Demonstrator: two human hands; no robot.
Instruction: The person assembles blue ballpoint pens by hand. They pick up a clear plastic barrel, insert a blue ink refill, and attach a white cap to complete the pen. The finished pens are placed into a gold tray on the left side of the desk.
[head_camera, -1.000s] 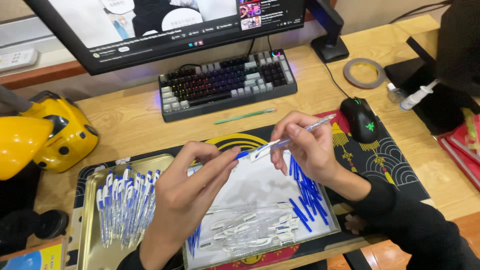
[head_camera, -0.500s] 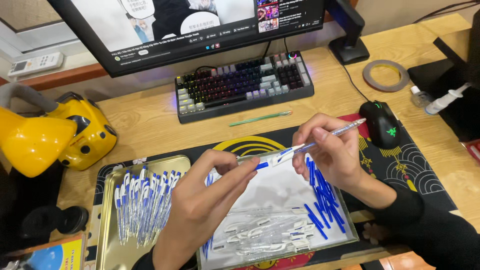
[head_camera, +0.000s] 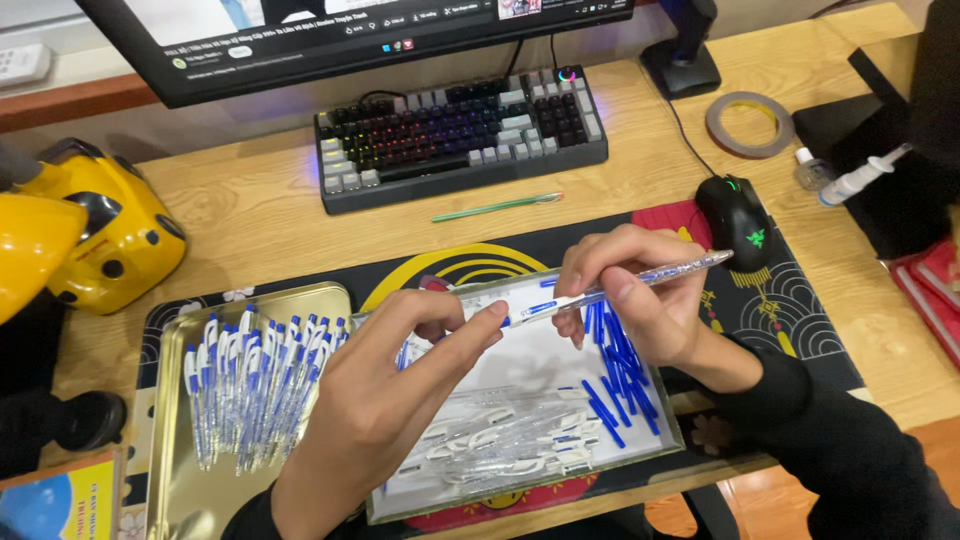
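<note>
Both hands gripped one clear pen (head_camera: 610, 290) above the white tray (head_camera: 520, 365): left hand (head_camera: 385, 400) pinched its blue tip, right hand (head_camera: 640, 300) its barrel. The tray held blue refills (head_camera: 615, 385) and clear barrels (head_camera: 500, 440); the gold tray (head_camera: 190, 480) at the desk's left front held assembled pens (head_camera: 250, 385).

Both hands (head_camera: 500, 370) gripping pen (head_camera: 620, 285) — over tray (head_camera: 520, 360)

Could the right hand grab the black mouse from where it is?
Probably yes. The black mouse sits just beyond the right hand on the mat, with nothing between them. But that hand is pinching a clear pen together with the left hand, so it isn't free.
</note>
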